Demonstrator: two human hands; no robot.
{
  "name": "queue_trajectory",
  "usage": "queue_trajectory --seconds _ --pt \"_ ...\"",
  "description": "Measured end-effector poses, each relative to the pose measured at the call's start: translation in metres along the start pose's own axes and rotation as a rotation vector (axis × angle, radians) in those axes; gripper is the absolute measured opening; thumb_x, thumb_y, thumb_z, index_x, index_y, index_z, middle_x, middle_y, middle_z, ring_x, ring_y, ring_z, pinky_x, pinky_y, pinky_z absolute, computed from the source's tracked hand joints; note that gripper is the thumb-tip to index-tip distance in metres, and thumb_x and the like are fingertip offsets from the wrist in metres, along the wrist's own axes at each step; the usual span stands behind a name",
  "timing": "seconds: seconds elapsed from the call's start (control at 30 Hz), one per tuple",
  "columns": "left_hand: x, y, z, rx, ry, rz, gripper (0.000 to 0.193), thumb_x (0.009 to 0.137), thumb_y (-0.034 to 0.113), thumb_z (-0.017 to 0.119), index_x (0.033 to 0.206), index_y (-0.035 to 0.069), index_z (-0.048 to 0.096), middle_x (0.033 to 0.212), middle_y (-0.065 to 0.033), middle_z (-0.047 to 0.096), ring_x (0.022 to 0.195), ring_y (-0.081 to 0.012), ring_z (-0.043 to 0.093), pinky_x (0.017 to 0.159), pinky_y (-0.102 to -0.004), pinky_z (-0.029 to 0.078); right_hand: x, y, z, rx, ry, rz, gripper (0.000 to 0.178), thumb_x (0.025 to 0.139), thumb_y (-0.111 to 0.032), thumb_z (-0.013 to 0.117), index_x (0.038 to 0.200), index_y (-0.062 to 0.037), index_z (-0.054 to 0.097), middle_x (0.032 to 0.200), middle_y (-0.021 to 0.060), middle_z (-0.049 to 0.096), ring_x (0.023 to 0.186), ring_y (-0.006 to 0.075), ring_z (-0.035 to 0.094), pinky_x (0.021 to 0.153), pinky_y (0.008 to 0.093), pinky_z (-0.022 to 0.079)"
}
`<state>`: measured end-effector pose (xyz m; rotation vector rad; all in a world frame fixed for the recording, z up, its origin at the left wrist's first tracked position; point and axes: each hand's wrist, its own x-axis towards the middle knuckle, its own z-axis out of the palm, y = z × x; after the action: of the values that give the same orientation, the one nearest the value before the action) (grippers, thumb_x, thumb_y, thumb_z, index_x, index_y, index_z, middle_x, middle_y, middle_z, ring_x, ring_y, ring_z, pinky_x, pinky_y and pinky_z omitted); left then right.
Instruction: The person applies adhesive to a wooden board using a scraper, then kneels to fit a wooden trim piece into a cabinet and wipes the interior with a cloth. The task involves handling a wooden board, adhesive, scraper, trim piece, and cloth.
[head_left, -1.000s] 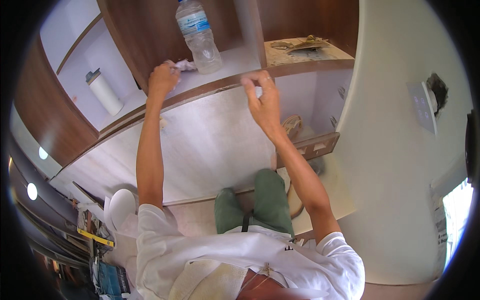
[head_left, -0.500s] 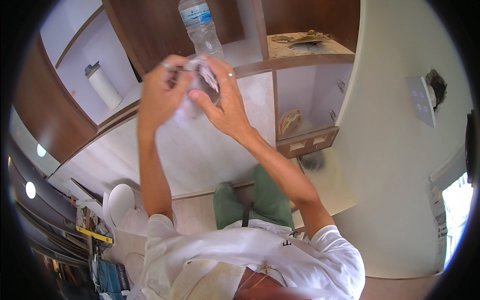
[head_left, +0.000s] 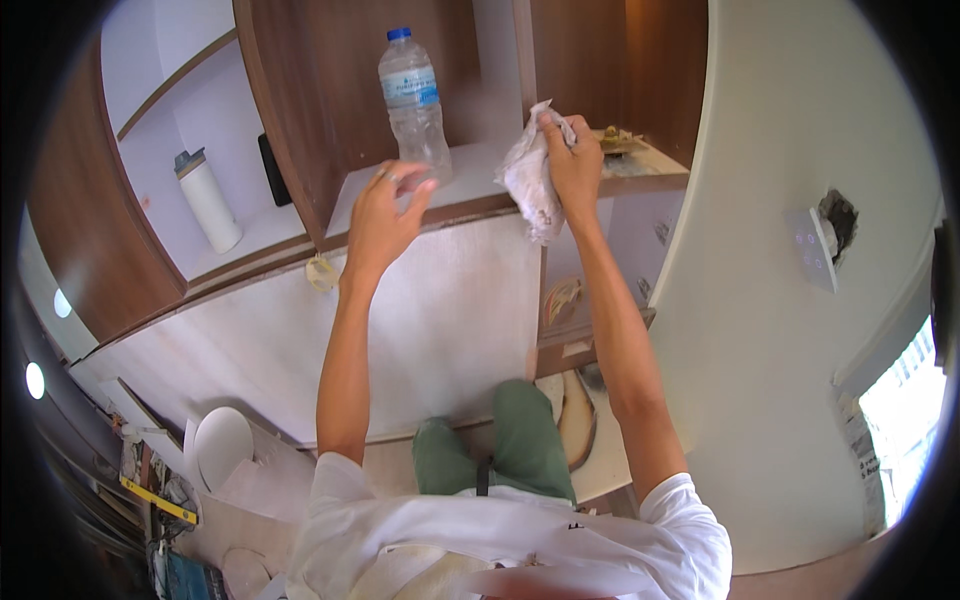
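Note:
My right hand (head_left: pixel 576 160) grips a crumpled white rag (head_left: pixel 530 185) by its upper part; the cloth hangs down in front of the cabinet's shelf edge. In front of the same shelf, my left hand (head_left: pixel 385 220) is raised with its fingers bent and the thumb apart, holding nothing. Just beyond those fingers a clear plastic water bottle (head_left: pixel 412 95) with a blue cap and blue label stands upright on the shelf. The fingertips appear close to the bottle's base; whether they touch it I cannot tell.
A white tumbler (head_left: pixel 207 200) and a dark flat object (head_left: pixel 273 172) stand in the left compartment. A round yellowish thing (head_left: pixel 322 272) hangs at the shelf edge. A loose switch panel (head_left: pixel 815 248) sticks out from the right wall. White rolled sheets (head_left: pixel 225 450) lie lower left.
My hands have come apart. The right one has carried the rag to the right, while the left has let go of it and moved slightly lower. The view has shifted, showing the whole bottle.

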<state>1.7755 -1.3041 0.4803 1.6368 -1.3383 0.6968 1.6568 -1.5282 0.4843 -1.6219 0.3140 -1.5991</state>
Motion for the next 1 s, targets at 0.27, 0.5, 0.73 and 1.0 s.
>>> queue_trajectory --seconds 0.27,0.5,0.73,1.0 --pt "-0.024 -0.072 -0.013 0.083 0.313 -0.045 0.013 0.091 0.006 0.063 0.103 0.002 0.066 0.1 -0.0116 0.065 0.09 -0.0266 0.066 0.081 -0.0344 0.052 0.044 -0.007 0.048 0.144 0.104 -0.201 0.034 0.092 -0.033 0.066 0.098 0.0 0.058 0.088 0.0154 0.067 0.082 0.0243 0.063 0.079 0.0365 0.049" --pt "-0.007 -0.063 0.008 0.183 0.402 0.124 0.014 0.088 0.002 0.064 0.102 0.003 0.066 0.101 -0.0115 0.065 0.091 -0.0279 0.065 0.081 -0.036 0.052 0.102 -0.018 0.047 0.073 0.092 -0.383 0.027 0.097 -0.026 0.063 0.099 0.0006 0.059 0.083 0.0093 0.064 0.079 0.0158 0.057 0.075 0.0325 0.048" --pt "0.056 -0.066 -0.069 0.525 0.782 0.331 0.019 0.085 0.006 0.07 0.104 0.004 0.067 0.107 -0.0125 0.064 0.107 -0.0309 0.058 0.095 -0.0418 0.045 0.066 -0.03 0.047 0.09 0.05 -0.275 0.026 0.096 -0.025 0.063 0.096 0.0003 0.058 0.084 0.0125 0.065 0.079 0.0192 0.059 0.075 0.0334 0.048" --pt "0.113 -0.101 -0.115 0.453 0.832 0.095 0.077 0.08 0.032 0.082 0.137 -0.001 0.041 0.13 -0.0218 0.049 0.122 -0.0347 0.048 0.103 -0.0467 0.039 0.066 0.002 0.049 0.065 0.08 -0.328 0.03 0.095 -0.029 0.064 0.095 0.0003 0.059 0.081 0.0136 0.064 0.076 0.0203 0.057 0.074 0.0341 0.048"
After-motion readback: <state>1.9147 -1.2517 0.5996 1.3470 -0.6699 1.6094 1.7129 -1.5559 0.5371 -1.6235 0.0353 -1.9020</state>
